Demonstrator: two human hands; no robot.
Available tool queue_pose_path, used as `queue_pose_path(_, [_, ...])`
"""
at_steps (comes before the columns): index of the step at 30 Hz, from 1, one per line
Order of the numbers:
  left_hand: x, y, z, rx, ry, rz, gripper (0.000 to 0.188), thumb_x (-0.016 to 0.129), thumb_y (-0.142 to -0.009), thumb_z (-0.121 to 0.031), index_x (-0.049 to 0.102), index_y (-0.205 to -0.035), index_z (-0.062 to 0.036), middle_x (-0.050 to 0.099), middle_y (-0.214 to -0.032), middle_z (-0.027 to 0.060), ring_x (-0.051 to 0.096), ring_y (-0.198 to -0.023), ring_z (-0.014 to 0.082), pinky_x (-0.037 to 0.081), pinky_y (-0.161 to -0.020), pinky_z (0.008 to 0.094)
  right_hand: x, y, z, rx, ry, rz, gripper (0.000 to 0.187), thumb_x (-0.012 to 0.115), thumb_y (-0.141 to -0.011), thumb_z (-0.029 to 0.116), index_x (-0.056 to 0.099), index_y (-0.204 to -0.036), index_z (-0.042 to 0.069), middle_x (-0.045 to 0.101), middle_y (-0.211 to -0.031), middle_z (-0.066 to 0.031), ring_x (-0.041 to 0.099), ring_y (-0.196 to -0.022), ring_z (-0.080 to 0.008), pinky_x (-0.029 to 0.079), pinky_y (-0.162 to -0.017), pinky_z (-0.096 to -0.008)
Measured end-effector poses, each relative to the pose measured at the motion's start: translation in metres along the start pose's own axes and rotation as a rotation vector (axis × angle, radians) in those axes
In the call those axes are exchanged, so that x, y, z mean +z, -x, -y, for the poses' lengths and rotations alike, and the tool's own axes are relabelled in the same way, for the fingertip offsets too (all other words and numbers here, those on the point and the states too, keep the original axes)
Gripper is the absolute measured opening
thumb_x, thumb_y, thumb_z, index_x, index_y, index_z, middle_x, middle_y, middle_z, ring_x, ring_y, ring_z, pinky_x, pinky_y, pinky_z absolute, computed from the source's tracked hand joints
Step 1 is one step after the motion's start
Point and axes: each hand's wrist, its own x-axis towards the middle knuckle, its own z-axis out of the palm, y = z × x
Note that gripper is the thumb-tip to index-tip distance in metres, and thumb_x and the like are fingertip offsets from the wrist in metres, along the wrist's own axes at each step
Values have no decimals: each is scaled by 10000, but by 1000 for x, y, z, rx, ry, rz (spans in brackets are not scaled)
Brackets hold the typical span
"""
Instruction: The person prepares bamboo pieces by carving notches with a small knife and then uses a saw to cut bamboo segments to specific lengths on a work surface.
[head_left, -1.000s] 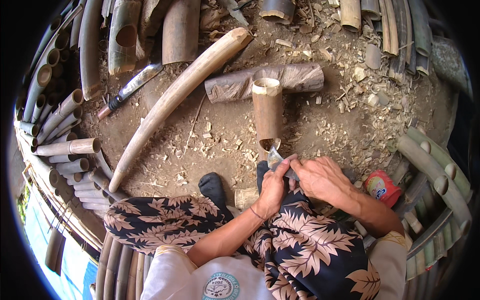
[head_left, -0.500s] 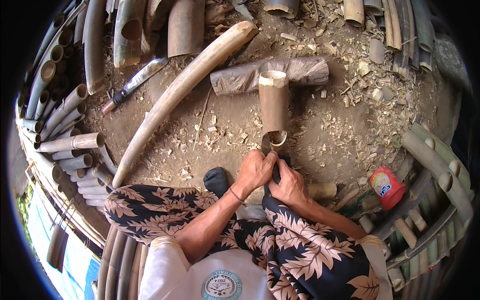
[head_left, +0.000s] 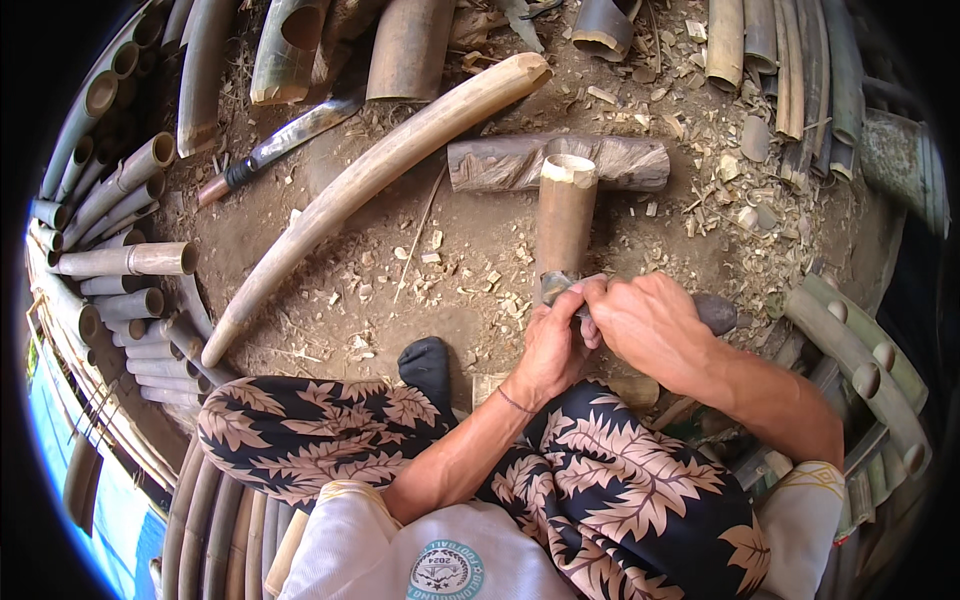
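Note:
A short brown bamboo tube (head_left: 566,225) points away from me, its pale trimmed far end resting on a rough log (head_left: 500,165). My right hand (head_left: 650,325) is closed round a knife, whose dark handle end (head_left: 715,313) sticks out to the right. The knife's blade (head_left: 557,288) lies across the tube's near end, partly covered by fingers. At that same near end, my left hand (head_left: 555,345) is closed with its thumb forward, touching my right hand. Whether its fingers hold the tube's edge or the blade is hidden.
A long curved pole (head_left: 380,190) lies left of the tube. Beyond it rests a big knife (head_left: 280,150) with a dark-banded handle. Bamboo tubes (head_left: 130,260) are stacked along the left, more bamboo (head_left: 860,360) at the right. Wood chips (head_left: 745,215) litter the dirt floor.
My right hand has moved up and swung outward, turning the knife from pointing away to lying crosswise. My left hand has shifted right and slightly nearer. The red container is now out of sight.

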Motion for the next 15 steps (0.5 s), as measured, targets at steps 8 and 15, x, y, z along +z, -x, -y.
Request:
queue_pose_path(8, [-31,11,-18,-178,189,232,559,402,-1015,-504,571,-1215,-10,693,-990,83,659,-930,219,499,-903,408,-27,-48,10,-126,329,113,97,666,-764,146,736,-717,97,722,-738,-93,723,-713,-233,555,-599,-347])
queue_pose_path(15, [-34,41,-136,851,-1944,-522,532,616,-893,-263,516,-1325,29,623,-1108,196,600,-978,263,527,-818,399,63,51,-33,129,-480,-109,259,642,-819,161,658,-1032,15,632,-670,-177,652,-637,-330,514,-614,-424])
